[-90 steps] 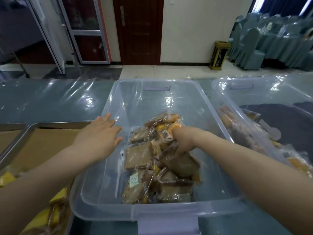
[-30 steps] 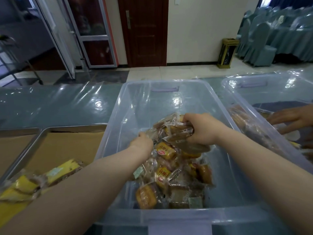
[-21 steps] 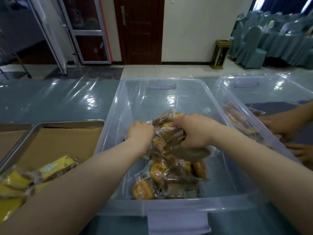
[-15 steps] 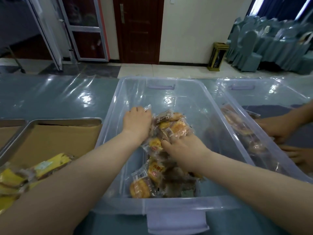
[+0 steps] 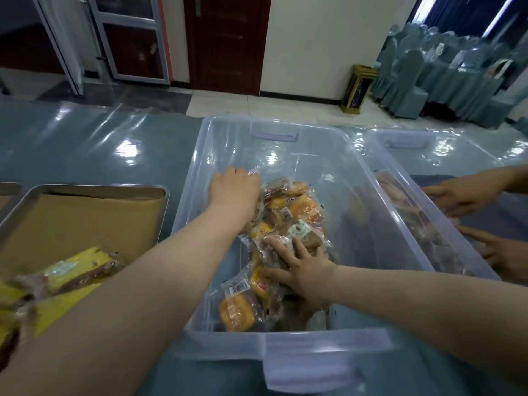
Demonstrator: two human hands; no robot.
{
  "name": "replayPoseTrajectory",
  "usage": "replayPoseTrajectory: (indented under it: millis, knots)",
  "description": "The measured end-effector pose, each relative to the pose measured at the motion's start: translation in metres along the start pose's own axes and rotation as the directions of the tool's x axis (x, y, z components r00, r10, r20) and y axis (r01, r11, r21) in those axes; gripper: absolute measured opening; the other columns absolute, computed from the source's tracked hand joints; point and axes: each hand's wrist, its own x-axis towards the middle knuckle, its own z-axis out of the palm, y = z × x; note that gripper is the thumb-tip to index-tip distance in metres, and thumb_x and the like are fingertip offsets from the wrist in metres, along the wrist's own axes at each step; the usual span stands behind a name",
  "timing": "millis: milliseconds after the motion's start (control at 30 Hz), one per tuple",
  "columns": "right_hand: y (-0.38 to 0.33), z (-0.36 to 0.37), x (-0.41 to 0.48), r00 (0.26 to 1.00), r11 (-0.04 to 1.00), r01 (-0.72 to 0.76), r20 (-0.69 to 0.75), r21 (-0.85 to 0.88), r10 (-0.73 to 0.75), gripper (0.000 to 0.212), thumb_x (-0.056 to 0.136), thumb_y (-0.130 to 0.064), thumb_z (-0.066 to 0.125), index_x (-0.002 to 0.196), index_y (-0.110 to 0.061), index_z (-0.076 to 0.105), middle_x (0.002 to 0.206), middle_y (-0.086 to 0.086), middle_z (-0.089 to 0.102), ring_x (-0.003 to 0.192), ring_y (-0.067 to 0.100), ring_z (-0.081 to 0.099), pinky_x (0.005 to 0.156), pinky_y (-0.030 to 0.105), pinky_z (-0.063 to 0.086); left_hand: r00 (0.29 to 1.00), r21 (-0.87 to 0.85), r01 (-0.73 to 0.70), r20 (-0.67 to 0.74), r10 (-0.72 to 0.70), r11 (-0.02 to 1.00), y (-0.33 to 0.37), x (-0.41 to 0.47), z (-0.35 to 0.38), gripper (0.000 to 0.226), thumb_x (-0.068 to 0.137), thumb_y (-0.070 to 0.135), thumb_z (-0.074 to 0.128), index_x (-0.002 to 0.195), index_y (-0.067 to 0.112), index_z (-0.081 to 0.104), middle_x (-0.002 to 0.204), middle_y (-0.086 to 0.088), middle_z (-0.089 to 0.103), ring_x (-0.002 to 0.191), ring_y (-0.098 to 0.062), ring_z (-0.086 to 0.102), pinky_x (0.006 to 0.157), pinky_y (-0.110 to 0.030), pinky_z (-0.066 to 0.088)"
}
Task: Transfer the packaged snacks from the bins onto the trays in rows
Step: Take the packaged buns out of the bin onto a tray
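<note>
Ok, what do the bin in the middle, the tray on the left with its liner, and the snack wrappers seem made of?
Bin: translucent, glossy plastic; the table shows through its walls. Tray: bare metal, probably stainless steel, with a dull grey sheen on the rim. Its liner: brown, matte, likely cardboard or kraft paper. Snack wrappers: thin clear plastic film, crinkled and glinting.

Left hand (image 5: 233,192) fingers hidden, tray (image 5: 100,187) cut by left edge, snacks (image 5: 297,230) labels unreadable
</note>
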Motion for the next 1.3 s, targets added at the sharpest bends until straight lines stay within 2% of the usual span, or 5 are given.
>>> replayPoseTrajectory:
  millis: [333, 1000, 1100, 1167, 1300]
  knots:
    - [0.003, -0.011, 0.015, 0.999, 0.986, 0.052, -0.020, 0.159, -0.050, 0.084, 0.084, -0.017, 0.069, 0.149, -0.032, 0.016, 0.154, 0.007, -0.030, 0.139, 0.048, -0.015, 0.105, 0.064, 0.030, 1.000, -0.031, 0.019, 0.022, -0.019, 0.999, -0.001, 0.002, -0.001, 0.042, 0.085, 0.004, 0.049, 0.126, 0.015, 0.047, 0.120, -0.011, 0.051, 0.113, -0.030, 0.046, 0.082, -0.035, 0.036]
    - [0.015, -0.030, 0.002, 0.999, 0.991, 0.002, 0.036, 0.133, -0.007, 0.068, 0.090, -0.007, 0.052, 0.150, -0.018, 0.022, 0.157, 0.018, -0.008, 0.138, 0.050, 0.016, 0.102, 0.051, 0.040, 0.998, 0.162, -0.058, -0.002, 0.059, 0.985, 0.011, -0.008, 0.001, 0.037, 0.084, 0.005, 0.053, 0.119, 0.014, 0.047, 0.112, -0.010, 0.053, 0.104, -0.030, 0.051, 0.073, -0.034, 0.038]
    - [0.022, -0.039, -0.002, 0.997, 0.974, -0.035, -0.065, 0.222, 0.051, 0.040, 0.088, -0.008, 0.053, 0.128, -0.007, 0.053, 0.134, 0.015, 0.043, 0.099, 0.027, 0.056, 0.079, 0.034, 0.053, 0.991, 0.199, -0.087, -0.079, 0.104, 0.976, 0.019, -0.011, 0.002, 0.041, 0.084, 0.007, 0.054, 0.122, 0.013, 0.042, 0.116, -0.010, 0.050, 0.106, -0.028, 0.049, 0.076, -0.033, 0.038]
    - [0.029, -0.046, -0.007, 0.986, 0.960, -0.037, -0.143, 0.278, 0.080, 0.026, 0.087, -0.007, 0.057, 0.113, -0.008, 0.059, 0.107, 0.008, 0.049, 0.067, 0.015, 0.046, 0.063, 0.029, 0.046, 0.988, 0.206, -0.079, -0.112, 0.104, 0.975, 0.018, -0.011, 0.002, 0.043, 0.083, 0.006, 0.054, 0.123, 0.011, 0.040, 0.117, -0.012, 0.049, 0.106, -0.029, 0.048, 0.079, -0.034, 0.039]
    - [0.039, -0.052, -0.011, 0.958, 0.954, -0.038, -0.261, 0.297, 0.120, 0.025, 0.085, -0.008, 0.059, 0.110, -0.009, 0.061, 0.111, 0.007, 0.051, 0.077, 0.018, 0.051, 0.068, 0.029, 0.051, 0.989, 0.203, -0.036, -0.136, 0.065, 0.979, 0.011, -0.010, 0.001, 0.039, 0.081, 0.005, 0.053, 0.119, 0.009, 0.042, 0.116, -0.014, 0.049, 0.105, -0.030, 0.048, 0.080, -0.036, 0.040]
